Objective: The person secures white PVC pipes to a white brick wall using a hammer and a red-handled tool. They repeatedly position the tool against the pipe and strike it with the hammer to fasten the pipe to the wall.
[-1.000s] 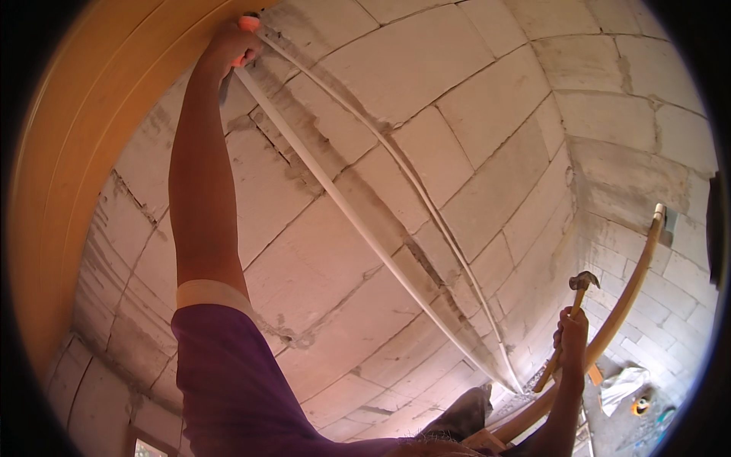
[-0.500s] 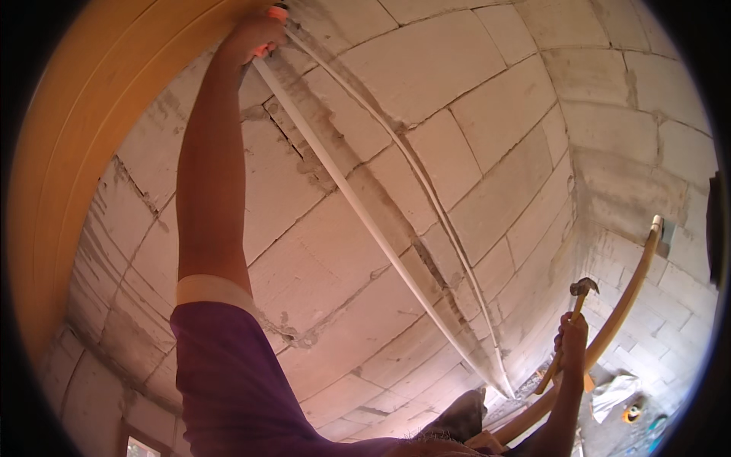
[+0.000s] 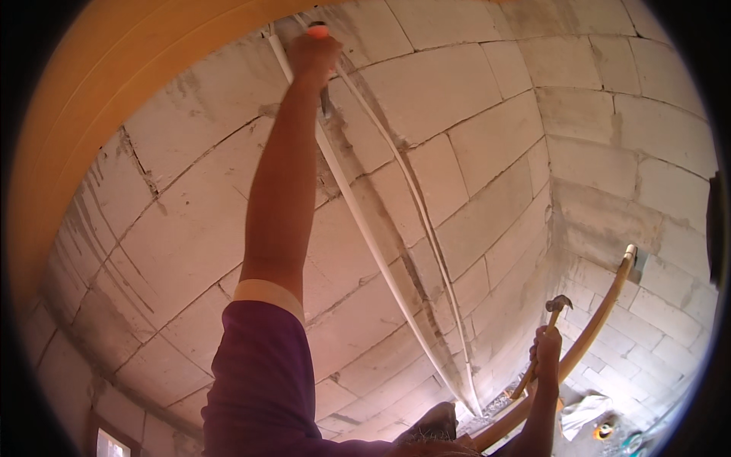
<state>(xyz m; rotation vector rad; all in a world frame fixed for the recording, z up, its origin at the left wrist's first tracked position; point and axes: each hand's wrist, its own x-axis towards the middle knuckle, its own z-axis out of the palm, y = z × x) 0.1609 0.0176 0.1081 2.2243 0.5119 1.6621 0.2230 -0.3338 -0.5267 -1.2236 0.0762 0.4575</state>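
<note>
The left hand (image 3: 314, 59) is high, near the block wall (image 3: 426, 84), its fingers closed around an orange tool (image 3: 318, 31); the dark, narrow blade comes out below the hand. A white pipe (image 3: 366, 228) runs just beside. The right hand (image 3: 545, 349), lower, has fingers wrapped around a hammer (image 3: 558, 305) with wooden handle and dark claw head.

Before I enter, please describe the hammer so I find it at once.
From the pale block wall, look lower right to the brown pole. Left of it, the right hand grips the hammer; unlike the pole, it has a dark clawed head.
</note>
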